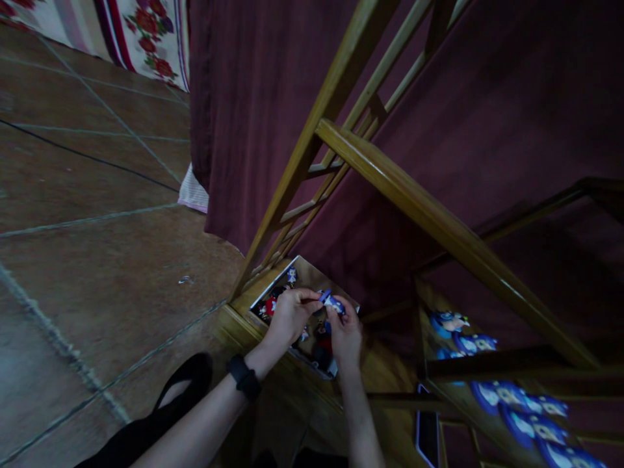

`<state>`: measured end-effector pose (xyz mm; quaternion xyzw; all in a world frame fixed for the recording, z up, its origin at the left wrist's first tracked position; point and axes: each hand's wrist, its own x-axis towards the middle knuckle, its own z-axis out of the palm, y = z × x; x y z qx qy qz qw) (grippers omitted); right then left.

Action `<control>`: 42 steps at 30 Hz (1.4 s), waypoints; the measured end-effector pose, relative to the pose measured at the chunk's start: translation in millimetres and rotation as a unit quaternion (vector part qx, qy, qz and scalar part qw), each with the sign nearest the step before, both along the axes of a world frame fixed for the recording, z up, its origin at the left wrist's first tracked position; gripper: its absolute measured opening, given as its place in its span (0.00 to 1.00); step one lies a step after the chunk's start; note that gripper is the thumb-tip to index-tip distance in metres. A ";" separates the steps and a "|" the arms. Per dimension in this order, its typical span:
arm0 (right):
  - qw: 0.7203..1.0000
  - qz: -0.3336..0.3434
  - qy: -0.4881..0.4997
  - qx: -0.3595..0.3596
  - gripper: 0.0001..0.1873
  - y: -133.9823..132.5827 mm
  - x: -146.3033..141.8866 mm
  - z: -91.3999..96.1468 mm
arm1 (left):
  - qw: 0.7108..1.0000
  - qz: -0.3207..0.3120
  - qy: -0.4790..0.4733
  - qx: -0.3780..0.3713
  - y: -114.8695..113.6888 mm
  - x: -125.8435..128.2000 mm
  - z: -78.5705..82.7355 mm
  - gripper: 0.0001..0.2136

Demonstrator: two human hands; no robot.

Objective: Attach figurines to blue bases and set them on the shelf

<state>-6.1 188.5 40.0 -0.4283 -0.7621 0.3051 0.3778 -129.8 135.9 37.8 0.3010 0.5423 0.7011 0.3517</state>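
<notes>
Over a shallow open box (305, 265), my two hands meet at a small blue-and-white figure with a purple strap (325, 296). My left hand (291, 315), wearing a dark wristband, pinches the strap end. My right hand (347, 333) has its fingers closed around the body of the blue-and-white figure (335, 304). Inside the box lie several small figures, among them a blue one (291, 274) at the far corner and a red-and-black one (270, 305) on the left. My hands partly cover the contents.
The box stands on a wooden chair seat (266, 279) with a slatted back (292, 175). Several blue figures (531, 422) lie on a wooden surface at right, near a phone-like dark slab (428, 429). A maroon curtain (244, 97) hangs behind; a cable (92, 157) crosses the tiled floor.
</notes>
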 end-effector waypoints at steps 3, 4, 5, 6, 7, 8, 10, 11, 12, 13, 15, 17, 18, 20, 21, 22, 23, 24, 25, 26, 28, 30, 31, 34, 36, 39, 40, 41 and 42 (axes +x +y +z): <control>0.999 0.015 -0.023 0.020 0.16 -2.9 -0.9 1.5 | 0.999 0.018 0.036 -0.010 -2.5 0.0 2.3 0.06; 0.999 0.020 -0.034 0.033 0.15 -4.0 -1.2 2.5 | 0.999 0.023 0.037 -0.012 -3.2 0.1 3.1 0.05; 0.998 0.022 -0.045 0.047 0.15 -5.2 -1.4 3.3 | 0.999 0.027 0.033 -0.013 -3.6 0.2 3.8 0.05; 0.996 0.022 -0.055 0.062 0.15 -6.3 -1.7 4.1 | 0.999 0.030 0.025 -0.012 -3.8 0.4 4.2 0.05; 0.995 0.021 -0.064 0.077 0.14 -7.3 -2.1 4.7 | 0.999 0.032 0.012 -0.010 -3.7 0.5 4.1 0.05; 0.993 0.020 -0.071 0.090 0.14 -8.2 -2.4 5.2 | 0.999 0.034 -0.003 -0.007 -3.3 0.7 3.5 0.05; 0.990 0.025 -0.084 0.109 0.15 -9.6 -3.2 5.8 | 0.999 0.033 -0.024 -0.001 -1.6 1.1 0.6 0.05; 0.989 0.028 -0.090 0.116 0.15 -10.1 -3.6 6.1 | 0.999 0.031 -0.029 0.002 -0.5 1.4 -1.4 0.05; 0.988 0.030 -0.095 0.121 0.15 -10.5 -3.9 6.3 | 0.999 0.027 -0.030 0.004 0.7 1.8 -3.6 0.04; 0.987 0.029 -0.098 0.125 0.15 -10.7 -4.2 6.5 | 0.999 0.023 -0.029 0.004 1.7 2.2 -5.7 0.04; 0.986 0.025 -0.102 0.130 0.15 -11.0 -4.5 6.6 | 0.999 0.017 -0.027 0.006 3.0 3.0 -8.8 0.04; 0.986 0.022 -0.104 0.131 0.14 -10.9 -4.8 6.7 | 0.999 0.016 -0.028 0.008 2.9 3.5 -9.8 0.04; 0.985 0.023 -0.107 0.131 0.14 -10.7 -5.0 6.8 | 0.999 0.017 -0.028 0.008 2.5 3.5 -9.7 0.04; 0.984 0.028 -0.118 0.129 0.14 -9.9 -5.4 7.4 | 0.999 0.022 -0.028 0.007 1.5 2.8 -9.2 0.04; 0.984 0.030 -0.124 0.127 0.14 -9.4 -5.8 8.0 | 0.999 0.022 -0.025 0.005 1.3 2.0 -9.1 0.04; 0.983 0.032 -0.129 0.125 0.14 -8.6 -6.2 8.8 | 1.000 0.020 -0.020 0.003 1.4 1.0 -9.3 0.05; 0.983 0.035 -0.134 0.122 0.14 -7.8 -6.7 9.7 | 1.000 0.016 -0.016 -0.001 2.0 -0.2 -9.9 0.04; 0.983 0.037 -0.136 0.119 0.14 -6.9 -7.2 10.6 | 1.000 0.012 -0.012 -0.006 3.1 -1.4 -10.9 0.04; 0.983 0.038 -0.136 0.116 0.14 -5.9 -7.7 11.6 | 1.000 0.007 -0.011 -0.012 4.7 -2.6 -12.1 0.04; 0.984 0.039 -0.134 0.113 0.14 -4.9 -8.1 12.3 | 1.000 0.005 -0.015 -0.017 6.4 -3.6 -13.4 0.04; 0.987 0.041 -0.120 0.100 0.14 -2.8 -8.5 12.7 | 0.999 0.005 -0.037 -0.021 9.8 -4.8 -15.5 0.05; 0.992 0.044 -0.089 0.073 0.14 -0.3 -7.9 10.7 | 0.996 0.005 -0.084 -0.021 11.5 -5.1 -15.8 0.08; 0.995 0.046 -0.069 0.052 0.15 1.2 -7.1 8.6 | 0.993 0.004 -0.120 -0.021 11.4 -5.2 -15.3 0.10; 0.999 0.047 0.012 -0.011 0.21 6.3 -3.9 -0.4 | 0.967 -0.016 -0.250 -0.038 7.6 -6.6 -11.7 0.12; 0.996 0.036 0.072 -0.040 0.21 9.6 -1.6 -6.6 | 0.942 -0.040 -0.329 -0.062 4.7 -8.2 -9.1 0.10; 0.986 0.042 0.133 -0.088 0.16 12.5 1.0 -12.0 | 0.910 -0.058 -0.403 -0.084 3.1 -8.6 -7.4 0.08; 0.982 0.051 0.147 -0.110 0.16 12.7 1.4 -12.4 | 0.903 -0.061 -0.417 -0.085 3.4 -8.0 -7.3 0.08; 0.976 0.062 0.160 -0.133 0.15 12.5 1.7 -12.0 | 0.899 -0.065 -0.426 -0.084 3.7 -7.0 -7.4 0.08; 0.970 0.071 0.174 -0.153 0.15 12.0 1.9 -11.0 | 0.896 -0.070 -0.430 -0.085 4.1 -5.9 -7.4 0.08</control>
